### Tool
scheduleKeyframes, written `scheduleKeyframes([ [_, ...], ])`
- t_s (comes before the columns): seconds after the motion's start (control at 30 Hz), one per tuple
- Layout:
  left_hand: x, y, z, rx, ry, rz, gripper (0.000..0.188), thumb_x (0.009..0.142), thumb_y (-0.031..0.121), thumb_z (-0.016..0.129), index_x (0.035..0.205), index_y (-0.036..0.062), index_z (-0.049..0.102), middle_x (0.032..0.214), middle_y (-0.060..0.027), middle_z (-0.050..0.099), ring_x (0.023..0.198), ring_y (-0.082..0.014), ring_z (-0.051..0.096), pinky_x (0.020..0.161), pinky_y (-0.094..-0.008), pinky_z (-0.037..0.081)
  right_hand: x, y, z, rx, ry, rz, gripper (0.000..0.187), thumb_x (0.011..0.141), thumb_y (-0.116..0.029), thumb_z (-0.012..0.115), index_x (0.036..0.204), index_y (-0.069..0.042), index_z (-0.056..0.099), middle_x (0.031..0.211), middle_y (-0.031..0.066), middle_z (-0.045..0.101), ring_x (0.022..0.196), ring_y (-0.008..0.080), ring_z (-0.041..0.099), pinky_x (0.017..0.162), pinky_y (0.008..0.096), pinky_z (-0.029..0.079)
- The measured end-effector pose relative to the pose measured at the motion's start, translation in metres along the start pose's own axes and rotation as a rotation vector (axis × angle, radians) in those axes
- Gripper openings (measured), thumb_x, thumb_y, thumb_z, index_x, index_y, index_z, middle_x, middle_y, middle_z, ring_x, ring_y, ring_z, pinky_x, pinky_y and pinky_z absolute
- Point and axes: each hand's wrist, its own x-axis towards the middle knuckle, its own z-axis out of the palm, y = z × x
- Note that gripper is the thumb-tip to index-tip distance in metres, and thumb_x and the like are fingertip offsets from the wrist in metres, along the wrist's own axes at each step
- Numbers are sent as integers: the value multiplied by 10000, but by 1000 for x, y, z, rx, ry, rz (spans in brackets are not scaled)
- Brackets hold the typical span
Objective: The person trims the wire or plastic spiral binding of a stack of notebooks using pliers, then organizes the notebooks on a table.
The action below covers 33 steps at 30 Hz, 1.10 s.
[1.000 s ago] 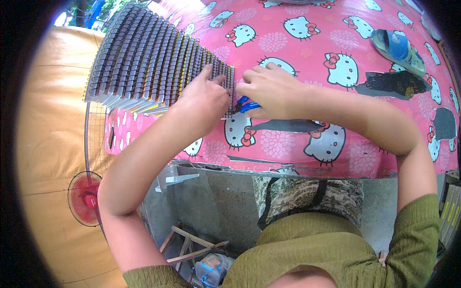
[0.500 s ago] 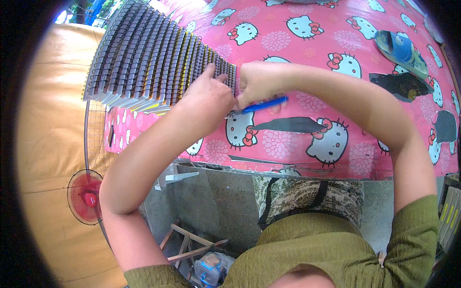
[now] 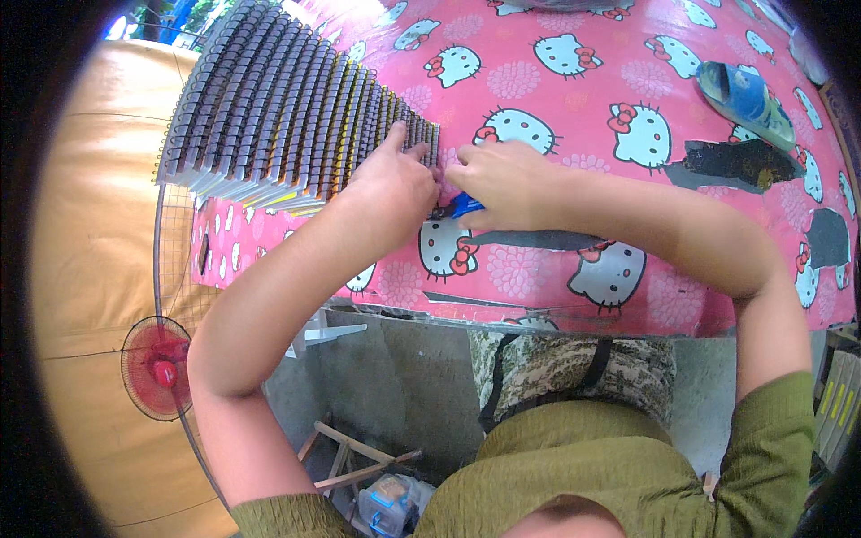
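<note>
A long row of spiral-bound notebooks (image 3: 269, 108) with dark coils leans across the table's left side. My left hand (image 3: 395, 184) rests at the row's right end, index finger stretched along the coils and the other fingers bent around the end notebook; its thumb is hidden. Just to the right, my right hand (image 3: 502, 184) is bent over a small blue-handled tool (image 3: 466, 206), whose blue part shows between thumb and fingers. The hand covers most of the handle, and the tool's dark tip points toward my left hand.
The pink patterned table cover (image 3: 511, 296) has torn dark patches. A blue slipper-like object (image 3: 744, 103) lies at the far right. A red fan (image 3: 160, 369) stands left of the table, before an orange sheet (image 3: 99, 224). Below are a wooden frame (image 3: 359, 448) and a clear plastic box (image 3: 390, 507).
My right hand has moved from a pinch at the notebook coils, slightly right and down onto the blue-handled tool, covering its handle. My left hand has stayed at the row's end.
</note>
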Motion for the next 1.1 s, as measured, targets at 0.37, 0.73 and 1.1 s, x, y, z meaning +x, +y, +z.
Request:
scheduleKeyframes([
  [0.37, -2, 0, 7, -66, 118, -3, 232, 800, 216, 619, 989, 111, 704, 1038, -50, 677, 1196, -220, 513, 1089, -489, 233, -2, 1, -12, -139, 21, -64, 452, 699, -363, 725, 1002, -60, 581, 974, 123, 584, 970, 289, 592, 851, 433, 441],
  [0.73, 2, 1, -18, -28, -168, -18, 449, 783, 158, 626, 1231, 181, 606, 1318, 0, 539, 1329, -217, 392, 1126, -510, 203, 29, -1, -45, 541, -538, 471, 422, 780, -355, 674, 856, 57, 625, 743, 209, 666, 632, 338, 666, 600, 452, 537],
  [1.1, 1, 1, -6, -38, -82, -35, 379, 803, 162, 586, 1178, 176, 638, 1270, 9, 574, 1294, -215, 430, 1121, -507, 216, -7, 3, -11, -186, -13, -45, 471, 713, -385, 717, 998, -39, 572, 987, 143, 566, 986, 303, 577, 834, 454, 433],
])
